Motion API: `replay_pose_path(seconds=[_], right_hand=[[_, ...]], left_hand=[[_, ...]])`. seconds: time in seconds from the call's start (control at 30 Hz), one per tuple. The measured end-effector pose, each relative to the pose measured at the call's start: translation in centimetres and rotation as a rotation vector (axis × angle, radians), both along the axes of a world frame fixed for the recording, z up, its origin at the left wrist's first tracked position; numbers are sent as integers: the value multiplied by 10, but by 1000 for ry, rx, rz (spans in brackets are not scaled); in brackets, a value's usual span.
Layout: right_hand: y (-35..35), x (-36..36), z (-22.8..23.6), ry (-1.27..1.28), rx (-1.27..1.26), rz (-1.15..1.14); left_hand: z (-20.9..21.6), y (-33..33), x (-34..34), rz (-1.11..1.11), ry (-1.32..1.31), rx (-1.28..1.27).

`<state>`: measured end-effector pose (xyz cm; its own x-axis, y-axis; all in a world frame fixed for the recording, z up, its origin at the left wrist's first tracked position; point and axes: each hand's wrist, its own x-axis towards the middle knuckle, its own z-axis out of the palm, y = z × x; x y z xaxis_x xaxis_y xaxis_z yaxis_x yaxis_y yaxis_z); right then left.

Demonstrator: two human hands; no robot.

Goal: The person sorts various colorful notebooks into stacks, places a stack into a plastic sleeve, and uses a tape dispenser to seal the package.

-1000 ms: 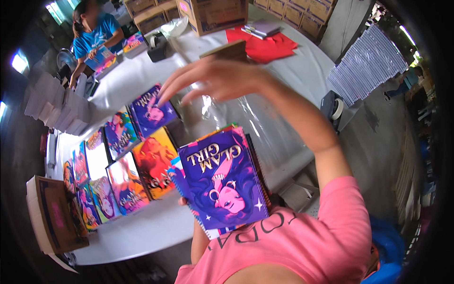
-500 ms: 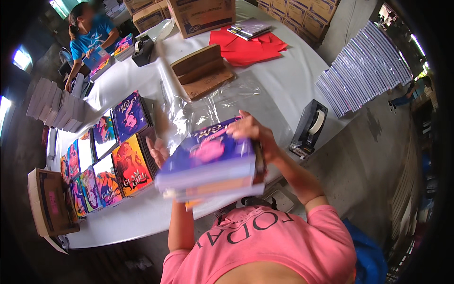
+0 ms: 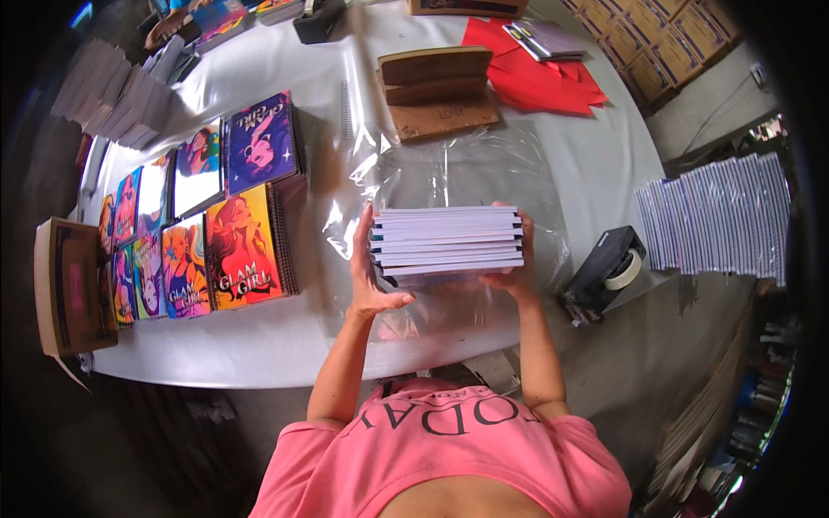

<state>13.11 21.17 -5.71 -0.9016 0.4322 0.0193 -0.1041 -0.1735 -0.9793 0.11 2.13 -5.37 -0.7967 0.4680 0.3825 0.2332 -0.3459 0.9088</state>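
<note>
A stack of notebooks [image 3: 446,242], page edges up, is at the middle of the clear plastic sheet [image 3: 492,173] on the bench [image 3: 224,352]; whether it rests there is unclear. The left hand [image 3: 371,281] and right hand [image 3: 520,268] share the grip, clasping its two ends. Left of the sheet lie colourful notebooks [image 3: 246,250]; right of it, a tape dispenser [image 3: 609,272]; beyond its far edge, a brown wooden stand [image 3: 440,95].
</note>
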Motion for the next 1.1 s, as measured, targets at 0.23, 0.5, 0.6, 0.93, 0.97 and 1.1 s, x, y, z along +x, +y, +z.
replay_pose_path(seconds=[0.23, 0.5, 0.6, 0.93, 0.97, 1.1], right_hand=[[9, 0, -16, 57, 447, -4], [0, -4, -34, 183, 552, -114], [0, -4, -39, 108, 509, -94], [-2, -22, 10, 9, 401, -187], [11, -26, 13, -96, 824, -161], [30, -55, 45, -504, 77, 109]], left_hand=[[-13, 12, 11, 92, 62, -160], [-47, 14, 32, 219, -10, -182], [-74, 8, 41, 183, -64, -169], [5, 26, 21, 267, -33, -562], [29, 32, 15, 251, -130, -605], [35, 31, -18, 80, -230, -985]])
